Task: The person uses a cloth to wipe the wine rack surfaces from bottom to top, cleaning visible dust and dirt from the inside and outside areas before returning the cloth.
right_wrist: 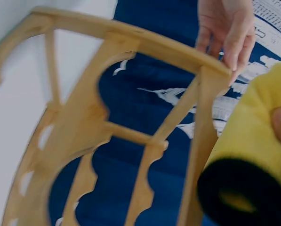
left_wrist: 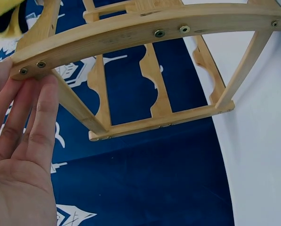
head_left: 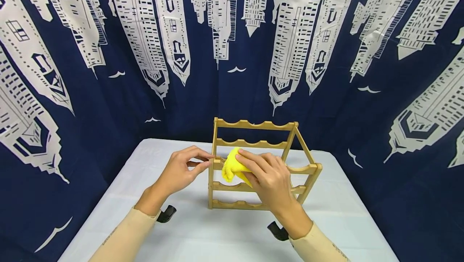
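A wooden wine rack (head_left: pixel 266 125) with scalloped crossbars stands on the white table. My left hand (head_left: pixel 180 172) pinches its near left top corner; in the left wrist view the thumb and fingers (left_wrist: pixel 45 106) meet at the end of the screwed top rail (left_wrist: pixel 107 44). Bunched in my right hand (head_left: pixel 270 179) is a yellow cloth (head_left: pixel 233 167), gripped between thumb and fingers just over the rack's near top bar. From the right wrist, this cloth (right_wrist: pixel 253 127) shows a dark, black-edged fold beside the rack's upright. Part of the front bars is hidden behind the right hand.
The white tablecloth (head_left: pixel 188 234) spreads around the rack. A navy curtain with white building prints (head_left: pixel 217 93) hangs behind and on both sides. A black curved piece (head_left: pixel 166 214) juts from the left wrist, and a similar one (head_left: pixel 278 231) from the right.
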`<state>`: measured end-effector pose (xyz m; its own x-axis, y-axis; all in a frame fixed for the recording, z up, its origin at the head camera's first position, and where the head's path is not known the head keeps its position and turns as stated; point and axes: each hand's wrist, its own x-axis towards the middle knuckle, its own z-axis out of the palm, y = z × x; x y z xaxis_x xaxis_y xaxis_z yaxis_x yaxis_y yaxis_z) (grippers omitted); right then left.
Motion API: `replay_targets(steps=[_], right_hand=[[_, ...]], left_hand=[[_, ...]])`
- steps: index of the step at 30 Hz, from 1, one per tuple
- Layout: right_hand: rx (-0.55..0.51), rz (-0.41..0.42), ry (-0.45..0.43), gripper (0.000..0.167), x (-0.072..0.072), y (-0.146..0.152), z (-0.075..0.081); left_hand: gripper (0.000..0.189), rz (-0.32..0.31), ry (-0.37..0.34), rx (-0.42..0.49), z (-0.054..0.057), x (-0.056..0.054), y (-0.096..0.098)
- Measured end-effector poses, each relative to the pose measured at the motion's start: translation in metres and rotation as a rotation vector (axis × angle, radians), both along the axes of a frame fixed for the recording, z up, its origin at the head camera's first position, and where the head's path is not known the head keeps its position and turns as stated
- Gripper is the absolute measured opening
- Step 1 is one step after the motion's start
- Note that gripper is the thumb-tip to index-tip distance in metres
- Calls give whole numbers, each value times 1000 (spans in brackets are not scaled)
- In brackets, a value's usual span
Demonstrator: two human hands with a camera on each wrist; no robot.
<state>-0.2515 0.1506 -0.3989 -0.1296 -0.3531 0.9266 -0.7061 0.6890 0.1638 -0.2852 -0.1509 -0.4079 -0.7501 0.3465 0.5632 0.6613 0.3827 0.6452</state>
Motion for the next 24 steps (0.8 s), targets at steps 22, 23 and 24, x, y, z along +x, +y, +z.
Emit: replay_targets(steps=[22, 23, 24], right_hand=[[111, -79, -260, 50, -24, -46, -15], [117, -83, -255, 50, -25, -44, -14], [125, -87, -255, 49, -25, -42, -13]], left_hand=[[14, 68, 73, -58, 1, 3, 2], [14, 70, 81, -58, 1, 3, 3], [14, 70, 90, -57, 1, 2, 3]])
